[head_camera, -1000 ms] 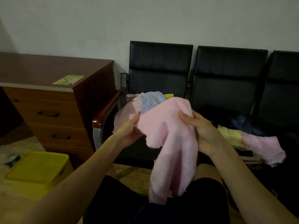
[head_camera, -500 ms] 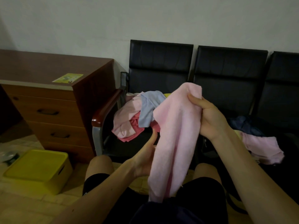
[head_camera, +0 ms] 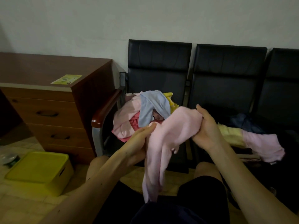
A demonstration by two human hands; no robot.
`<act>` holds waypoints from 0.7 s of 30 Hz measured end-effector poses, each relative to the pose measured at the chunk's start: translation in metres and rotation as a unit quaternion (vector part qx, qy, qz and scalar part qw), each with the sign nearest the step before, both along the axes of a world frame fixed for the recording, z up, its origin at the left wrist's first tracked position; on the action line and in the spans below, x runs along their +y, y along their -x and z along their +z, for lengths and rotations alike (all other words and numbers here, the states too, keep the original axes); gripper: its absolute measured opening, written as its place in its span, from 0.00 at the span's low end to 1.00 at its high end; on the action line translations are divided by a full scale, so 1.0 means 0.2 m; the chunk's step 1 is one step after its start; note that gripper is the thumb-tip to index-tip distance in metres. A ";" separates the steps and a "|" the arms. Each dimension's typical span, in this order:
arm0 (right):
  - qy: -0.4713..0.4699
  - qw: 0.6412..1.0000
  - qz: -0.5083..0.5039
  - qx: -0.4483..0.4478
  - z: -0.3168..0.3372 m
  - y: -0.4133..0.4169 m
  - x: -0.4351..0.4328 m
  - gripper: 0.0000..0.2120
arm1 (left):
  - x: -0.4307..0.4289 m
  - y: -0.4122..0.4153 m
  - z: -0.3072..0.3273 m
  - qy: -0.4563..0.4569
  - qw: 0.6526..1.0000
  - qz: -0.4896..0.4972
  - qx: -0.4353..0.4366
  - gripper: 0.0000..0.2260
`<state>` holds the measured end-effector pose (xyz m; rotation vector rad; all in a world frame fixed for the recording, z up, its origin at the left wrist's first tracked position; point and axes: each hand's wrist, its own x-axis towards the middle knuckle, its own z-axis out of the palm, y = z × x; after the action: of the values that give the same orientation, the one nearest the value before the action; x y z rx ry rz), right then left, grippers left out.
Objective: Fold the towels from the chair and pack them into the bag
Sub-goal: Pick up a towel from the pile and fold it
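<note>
Pink towel [head_camera: 174, 131]: soft, fuzzy cloth, bunched between both hands at centre, its tail hanging limp toward 6 o'clock.
Left hand [head_camera: 137, 143]: fingers curled narrow, thumb pinching the towel's left edge.
Right hand [head_camera: 208, 131]: fingers closed round the bunched top.
Towel pile [head_camera: 127, 125]: crumpled pink, red and pale-blue cloth at 10 o'clock, on the black padded chair [head_camera: 158, 65].
Desk [head_camera: 40, 70]: brown wood, 9 o'clock.

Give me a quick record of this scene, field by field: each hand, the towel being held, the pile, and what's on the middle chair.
left hand: grips pink towel
right hand: grips its upper end
pink towel: unfolded, hanging between the knees
pile: pink, red, blue towels on left chair
middle chair: yellow towel, second pink towel
</note>
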<state>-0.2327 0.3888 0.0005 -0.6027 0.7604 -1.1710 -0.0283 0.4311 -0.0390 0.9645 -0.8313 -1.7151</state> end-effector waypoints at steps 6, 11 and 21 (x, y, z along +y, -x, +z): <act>-0.027 0.985 0.170 -0.007 -0.24 -0.17 0.21 0.35 | -0.08 0.03 0.06 0.041 0.997 0.059 -0.002 0.19; 0.005 0.988 0.150 -0.024 -0.26 -0.20 0.19 0.17 | -0.07 -0.02 0.08 0.071 0.993 0.084 -0.049 0.18; 0.120 0.968 -0.078 0.206 -0.02 0.01 0.03 0.10 | -0.09 -0.14 0.14 0.204 0.902 0.231 -0.303 0.10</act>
<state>-0.2338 0.3952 -0.0027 -1.0234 1.0396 -1.3118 0.0001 0.4124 -0.0120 1.2899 -1.1856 -0.7824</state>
